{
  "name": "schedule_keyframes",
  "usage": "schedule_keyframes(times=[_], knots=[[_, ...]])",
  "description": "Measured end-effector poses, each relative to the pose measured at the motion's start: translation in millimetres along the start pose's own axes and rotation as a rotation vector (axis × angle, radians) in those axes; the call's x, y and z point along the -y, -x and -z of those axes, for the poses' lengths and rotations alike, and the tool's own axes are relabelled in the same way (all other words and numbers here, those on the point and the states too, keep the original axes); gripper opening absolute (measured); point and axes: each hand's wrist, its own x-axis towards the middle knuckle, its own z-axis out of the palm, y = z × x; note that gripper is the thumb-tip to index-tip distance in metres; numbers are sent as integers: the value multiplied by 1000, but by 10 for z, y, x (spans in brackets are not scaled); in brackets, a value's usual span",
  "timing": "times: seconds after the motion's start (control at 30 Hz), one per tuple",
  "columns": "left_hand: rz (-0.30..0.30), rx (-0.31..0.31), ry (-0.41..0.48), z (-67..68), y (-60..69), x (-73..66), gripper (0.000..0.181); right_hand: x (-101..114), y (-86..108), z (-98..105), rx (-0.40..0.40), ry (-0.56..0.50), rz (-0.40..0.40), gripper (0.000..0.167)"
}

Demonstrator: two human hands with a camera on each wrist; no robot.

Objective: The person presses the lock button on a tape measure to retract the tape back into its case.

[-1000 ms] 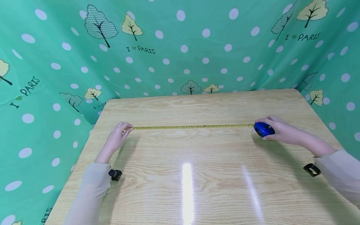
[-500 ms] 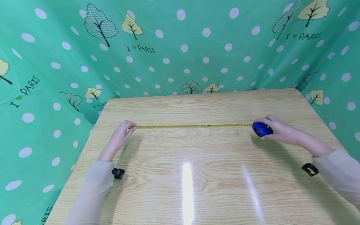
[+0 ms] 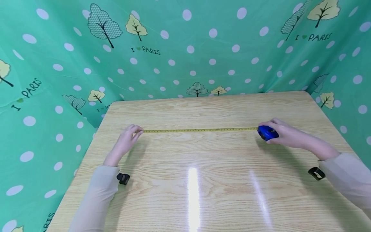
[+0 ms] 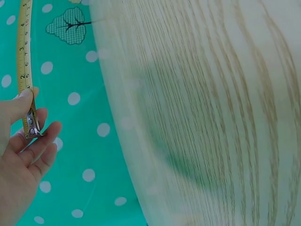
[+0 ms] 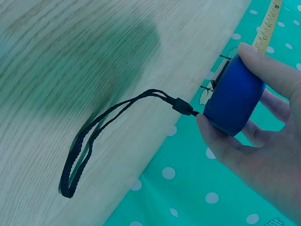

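A blue tape measure (image 3: 267, 132) is gripped in my right hand (image 3: 285, 133), fingers around its case. From the case a yellow tape blade (image 3: 200, 130) stretches leftward above the table. My left hand (image 3: 126, 140) pinches the blade near its free end. In the left wrist view, the metal end hook (image 4: 32, 129) shows past the thumb, beside the loosely bent fingers. A black wrist strap (image 5: 89, 136) hangs from the case in the right wrist view. Part of the case is hidden behind the right hand's fingers.
The wooden table (image 3: 162, 199) lies below both hands and carries bright light reflections. Green dotted cloth (image 3: 174, 48) hangs behind the table and along its sides. A black wrist-worn device (image 3: 123, 178) sits at the left sleeve, another device (image 3: 316, 173) at the right.
My left hand has moved a little to the right, and my right hand slightly to the left with the tape measure. The exposed blade looks shorter between them.
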Motion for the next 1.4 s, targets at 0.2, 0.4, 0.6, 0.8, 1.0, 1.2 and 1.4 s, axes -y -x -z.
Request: schedule_keyframes(times=[0.2,0.4,0.6,0.8,1.0,1.2,1.4], knots=[[-9,-12,5,-20,-3,-18,10,24,-23,-9,2,2,4,58],[-16,-13,14,-39,-9,-25,11,39,-42,-15,10,6,-10,59],[-35,-18,12,-59,-23,-43,11,52,-49,-22,12,2,3,59],[-31,-9,14,-71,-46,-80,12,62,-60,-32,16,-1,5,59],[-34,1,17,-77,-57,-112,13,82,-69,-32,11,1,18,59],[-49,-1,19,-84,-66,-125,12,78,-78,-36,11,1,16,59],[-37,21,35,-88,-74,-149,14,89,-85,-38,17,-4,17,59]])
